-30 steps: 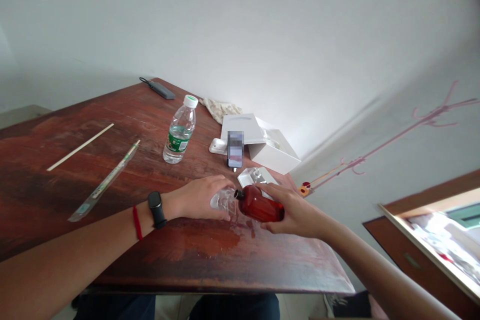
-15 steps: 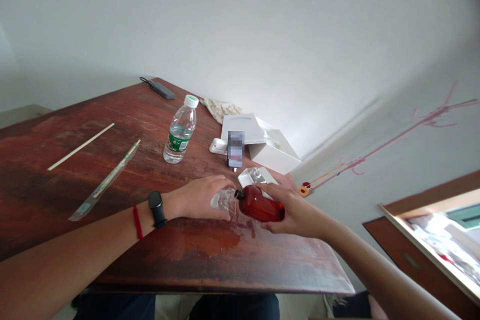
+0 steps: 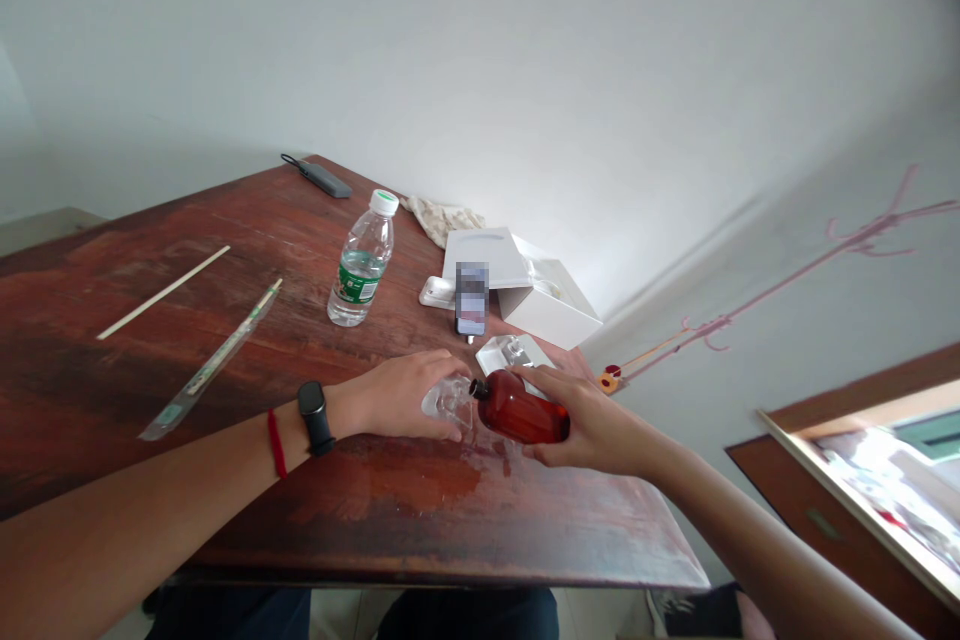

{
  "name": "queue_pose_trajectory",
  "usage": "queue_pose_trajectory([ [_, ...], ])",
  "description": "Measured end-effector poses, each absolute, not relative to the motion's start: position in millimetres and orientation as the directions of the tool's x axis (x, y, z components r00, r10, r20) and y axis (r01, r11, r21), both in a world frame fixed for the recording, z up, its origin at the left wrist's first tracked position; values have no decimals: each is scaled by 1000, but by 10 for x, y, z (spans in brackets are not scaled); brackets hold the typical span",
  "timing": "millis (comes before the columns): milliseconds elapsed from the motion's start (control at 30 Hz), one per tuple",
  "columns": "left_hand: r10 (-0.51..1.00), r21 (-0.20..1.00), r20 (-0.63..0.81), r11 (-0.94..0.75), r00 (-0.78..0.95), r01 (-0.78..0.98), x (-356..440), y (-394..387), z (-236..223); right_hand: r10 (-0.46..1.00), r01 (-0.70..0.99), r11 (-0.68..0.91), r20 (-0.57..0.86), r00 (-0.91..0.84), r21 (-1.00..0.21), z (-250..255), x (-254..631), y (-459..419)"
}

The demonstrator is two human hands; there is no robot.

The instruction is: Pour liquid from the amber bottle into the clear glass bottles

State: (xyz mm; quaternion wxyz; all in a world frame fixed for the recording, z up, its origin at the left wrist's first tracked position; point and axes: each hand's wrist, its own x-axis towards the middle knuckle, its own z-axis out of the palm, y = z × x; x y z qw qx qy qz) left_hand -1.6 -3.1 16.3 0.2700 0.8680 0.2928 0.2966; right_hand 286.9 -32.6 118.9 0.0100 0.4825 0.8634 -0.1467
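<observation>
Two hands at a stained wooden table (image 3: 390, 510), seen from above. The right hand (image 3: 581, 420) closes narrowly around an amber glass bottle (image 3: 525, 410), with the fingers curled over its shoulder and body. The bottle lies nearly level, its long axis running from the base at the right hand's side to a dark neck (image 3: 478, 387) pointing left, toward the left hand (image 3: 394, 398). That neck sits just beside a clear plastic piece (image 3: 448, 400), cupped under the left palm and fingers, and partly hidden — it may be a small container, though the view cannot settle this. The right hand is nearer the bottle's body, the left nearer its neck.

A black wristwatch (image 3: 315, 417) and a red cord (image 3: 276, 443) circle the left wrist. Beyond the hands stand a clear water bottle (image 3: 360, 265) with a green label (image 3: 357, 282) — its writing is unreadable — and a white box (image 3: 532, 290). No writing shows on the amber bottle.
</observation>
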Motion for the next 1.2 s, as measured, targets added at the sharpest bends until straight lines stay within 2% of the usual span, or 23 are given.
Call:
queue_pose_trajectory([
  [400, 666, 635, 367, -689, 649, 348, -9, -23, 144, 834, 848, 487, -178, -522, -208, 1207, 2852, -330],
  [1200, 668, 640, 348, -682, 657, 354, -14, -32, 182, 818, 824, 509, -159, -553, -247, 1231, 2856, -333],
])
